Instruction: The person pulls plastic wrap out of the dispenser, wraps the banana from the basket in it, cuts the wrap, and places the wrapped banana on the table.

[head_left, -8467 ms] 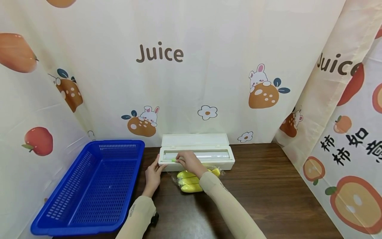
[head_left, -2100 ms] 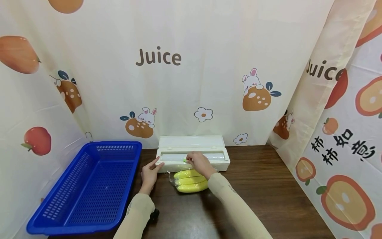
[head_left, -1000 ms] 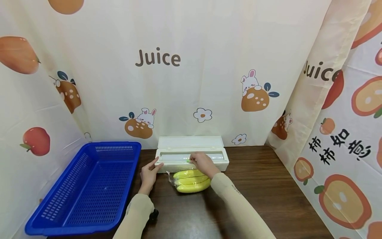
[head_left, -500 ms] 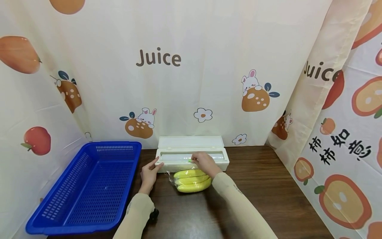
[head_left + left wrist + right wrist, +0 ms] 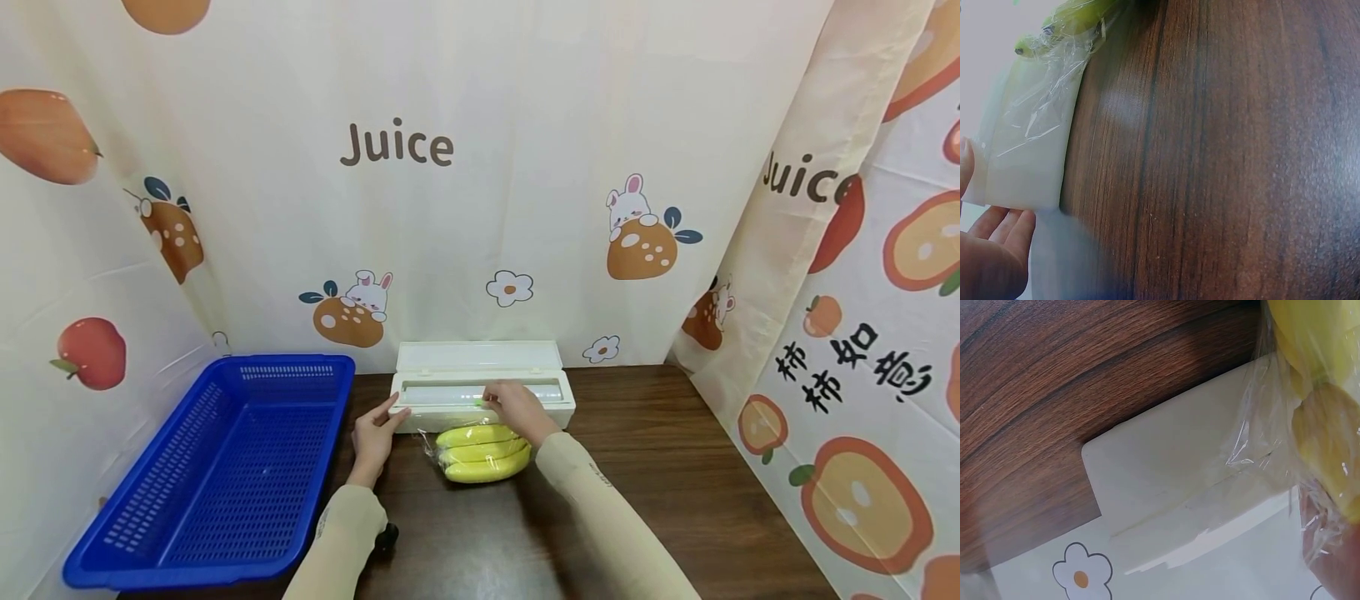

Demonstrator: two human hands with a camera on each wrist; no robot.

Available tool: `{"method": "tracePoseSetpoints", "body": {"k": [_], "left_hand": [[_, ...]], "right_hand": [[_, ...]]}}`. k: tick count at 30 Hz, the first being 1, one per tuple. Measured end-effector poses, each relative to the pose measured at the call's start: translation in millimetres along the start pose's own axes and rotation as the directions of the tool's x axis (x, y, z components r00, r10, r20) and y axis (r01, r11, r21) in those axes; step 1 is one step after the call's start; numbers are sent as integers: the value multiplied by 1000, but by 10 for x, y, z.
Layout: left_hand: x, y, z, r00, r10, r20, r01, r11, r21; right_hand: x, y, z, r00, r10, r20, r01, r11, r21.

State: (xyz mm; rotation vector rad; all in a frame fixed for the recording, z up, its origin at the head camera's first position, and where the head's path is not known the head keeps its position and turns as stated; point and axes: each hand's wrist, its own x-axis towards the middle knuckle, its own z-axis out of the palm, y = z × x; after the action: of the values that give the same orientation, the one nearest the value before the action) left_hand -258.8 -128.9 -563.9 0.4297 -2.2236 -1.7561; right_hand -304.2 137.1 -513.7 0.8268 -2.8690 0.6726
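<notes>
A white cling film dispenser lies along the back of the table, lid raised, with a clear film roll inside. My left hand holds its left end, thumb and fingers at the corner; the left wrist view shows the fingertips against the end wall. At the front rail my right hand pinches a small green slide cutter, mostly hidden by the fingers. Right in front of the box lies a bunch of yellow bananas covered in clear film, which stretches up over the dispenser's front.
To the left stands a blue perforated plastic basket. Dark wood tabletop extends to the right and front. A printed curtain hangs close behind the dispenser and another along each side.
Over the earlier frames my right hand has slid the green cutter rightward along the rail, only slightly in the last second. My left hand stays at the box's left end.
</notes>
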Motion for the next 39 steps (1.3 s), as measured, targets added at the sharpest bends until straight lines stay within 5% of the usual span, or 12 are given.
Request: {"method": "tracePoseSetpoints", "body": {"k": [39], "left_hand": [[-16,-1,-10,1000,5,1,-5,1000,11]], "right_hand": [[-61,124,-37,1000,6,-26,-6,1000,1]]}}
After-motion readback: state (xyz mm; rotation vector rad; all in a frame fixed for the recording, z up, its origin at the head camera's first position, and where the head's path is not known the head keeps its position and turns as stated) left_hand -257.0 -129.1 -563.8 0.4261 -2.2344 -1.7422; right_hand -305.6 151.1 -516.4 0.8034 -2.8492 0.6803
